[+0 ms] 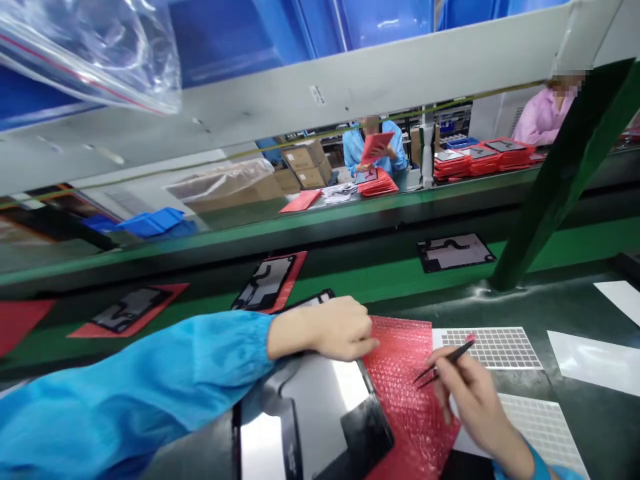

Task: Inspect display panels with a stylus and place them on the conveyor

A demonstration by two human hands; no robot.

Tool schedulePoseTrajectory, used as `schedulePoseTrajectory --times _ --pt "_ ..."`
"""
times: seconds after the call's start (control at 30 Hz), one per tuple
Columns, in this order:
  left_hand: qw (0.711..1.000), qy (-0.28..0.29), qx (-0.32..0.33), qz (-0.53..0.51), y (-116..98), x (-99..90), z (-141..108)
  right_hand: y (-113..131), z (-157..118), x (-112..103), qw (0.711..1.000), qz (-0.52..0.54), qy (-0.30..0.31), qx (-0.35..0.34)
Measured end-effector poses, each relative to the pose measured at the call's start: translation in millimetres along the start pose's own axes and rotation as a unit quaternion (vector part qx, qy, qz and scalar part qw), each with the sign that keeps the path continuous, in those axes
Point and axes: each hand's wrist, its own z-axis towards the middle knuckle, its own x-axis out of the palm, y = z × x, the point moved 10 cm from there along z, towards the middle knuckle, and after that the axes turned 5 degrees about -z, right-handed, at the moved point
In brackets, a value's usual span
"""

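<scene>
My left hand reaches across the view above a black-framed panel, its fingers curled; what they hold, if anything, is hidden. The panel has a grey inner area and a dark curved strip, and it lies partly beside a red bubble-wrap sheet. Black tweezers are in my right hand, over the right edge of the red sheet, with their tips apart and pointing left. Just beyond that hand is a white sheet of small grey squares.
On the green belt lie another panel and panels on red sheets. A second label sheet is at the lower right. A slanted green post rises at right; a shelf hangs overhead. Two people sit beyond.
</scene>
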Motion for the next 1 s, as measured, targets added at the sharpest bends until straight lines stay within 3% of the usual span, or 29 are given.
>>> schedulePoseTrajectory --times 0.07,0.17,0.27,0.37,0.5,0.67,0.73,0.83,1.0 --pt "0.999 -0.003 0.032 0.036 -20.8 24.4 18.8 1.9 13.5 -35.8 0.994 -0.079 -0.066 -0.022" --pt "0.995 -0.01 0.077 0.061 -49.1 61.1 50.9 -6.9 32.2 -68.4 0.977 -0.198 -0.074 -0.01" --pt "0.993 -0.027 0.102 0.061 -56.6 85.2 76.9 -24.3 41.6 -82.3 0.972 -0.226 -0.055 0.022" --pt "0.991 -0.054 0.11 0.049 -49.7 93.1 85.3 -39.2 43.3 -85.5 0.97 -0.233 -0.048 0.046" --pt "0.986 -0.13 0.099 0.021 -54.2 81.2 60.3 -46.7 42.9 -85.0 0.969 -0.235 -0.047 0.064" --pt "0.969 -0.239 0.004 -0.064 -81.3 75.5 -5.3 -43.4 41.5 -84.5 0.968 -0.234 -0.043 0.085" --pt "0.953 -0.276 -0.055 -0.108 -83.7 83.9 -30.7 -42.7 40.7 -85.1 0.967 -0.234 -0.042 0.094" --pt "0.942 -0.284 -0.137 -0.112 -78.3 106.9 -55.2 -43.4 40.3 -86.8 0.966 -0.232 -0.039 0.107" --pt "0.94 -0.285 -0.153 -0.109 -71.2 129.1 -65.3 -46.9 41.4 -91.0 0.964 -0.229 -0.037 0.129"
